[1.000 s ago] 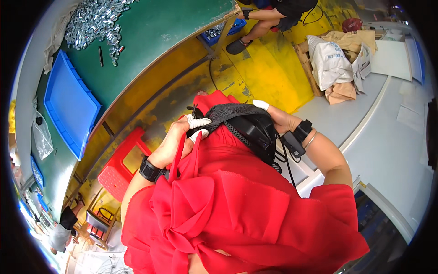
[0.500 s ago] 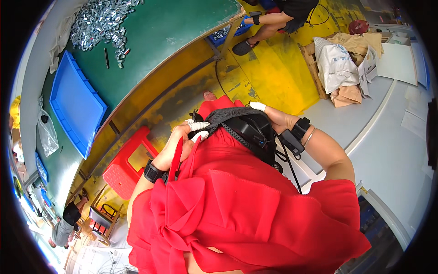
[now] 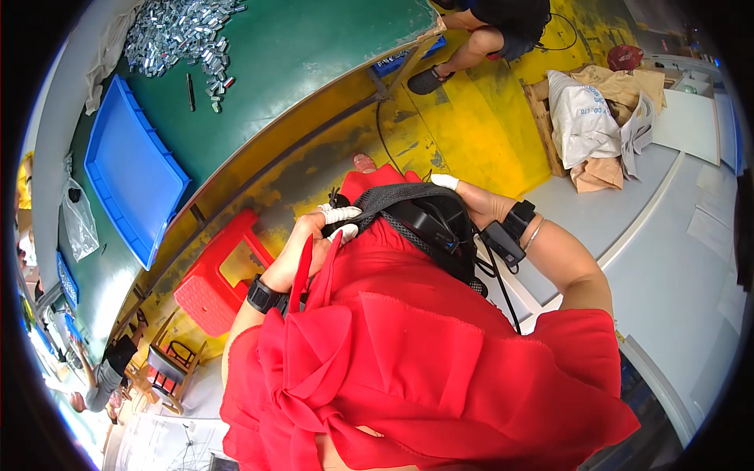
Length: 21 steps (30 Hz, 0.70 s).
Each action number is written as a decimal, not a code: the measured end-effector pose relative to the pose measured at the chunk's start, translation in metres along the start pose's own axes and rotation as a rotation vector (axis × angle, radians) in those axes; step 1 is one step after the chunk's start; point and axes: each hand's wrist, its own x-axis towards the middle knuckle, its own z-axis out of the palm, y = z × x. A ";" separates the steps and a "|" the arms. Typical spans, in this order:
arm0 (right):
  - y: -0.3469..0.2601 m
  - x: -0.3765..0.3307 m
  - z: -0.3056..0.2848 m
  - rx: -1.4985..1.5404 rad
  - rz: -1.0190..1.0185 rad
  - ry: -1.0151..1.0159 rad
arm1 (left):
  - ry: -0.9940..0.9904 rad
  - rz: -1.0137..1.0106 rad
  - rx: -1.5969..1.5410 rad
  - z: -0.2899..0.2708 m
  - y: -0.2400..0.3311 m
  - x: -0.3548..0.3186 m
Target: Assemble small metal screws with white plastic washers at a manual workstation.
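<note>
A black pack with a mesh strap, a hard black case [image 3: 428,229] and loose cables rests on my lap against my red dress [image 3: 440,345]. My left hand [image 3: 320,235], with white covers on some fingers, is closed on the left end of the mesh strap [image 3: 385,198]. Around the pack's right side curls my right hand [image 3: 475,201]; one white-covered fingertip shows beyond it and the other fingers are mostly hidden. Both wrists wear black bands, and a small black box [image 3: 503,242] hangs by the right one.
On the left, a green table [image 3: 267,63] bears a heap of small metal parts [image 3: 177,35], a black pen-like stick [image 3: 190,92] and a blue tray [image 3: 129,173]. Beside me stands a red stool [image 3: 208,290]. A co-worker [image 3: 503,31] is ahead, near sacks [image 3: 581,118] on a pallet.
My hands keep their grip on the pack. My view has shifted slightly against the room. The co-worker's forearm ahead, earlier by the blue crate, has moved out of sight.
</note>
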 end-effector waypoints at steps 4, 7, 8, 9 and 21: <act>-0.010 0.001 0.009 -0.026 0.056 0.001 | 0.024 -0.007 -0.030 -0.007 -0.005 -0.002; -0.016 0.004 0.017 -0.041 0.058 -0.029 | 0.051 0.005 -0.040 -0.012 -0.006 -0.004; -0.019 0.006 0.019 -0.046 0.064 -0.028 | 0.064 0.021 -0.034 -0.013 -0.006 -0.004; -0.021 0.008 0.020 -0.054 0.085 -0.022 | 0.078 0.036 -0.028 -0.015 -0.005 -0.004; -0.053 0.032 0.034 -0.179 0.226 -0.035 | 0.201 -0.002 -0.052 -0.027 -0.006 -0.015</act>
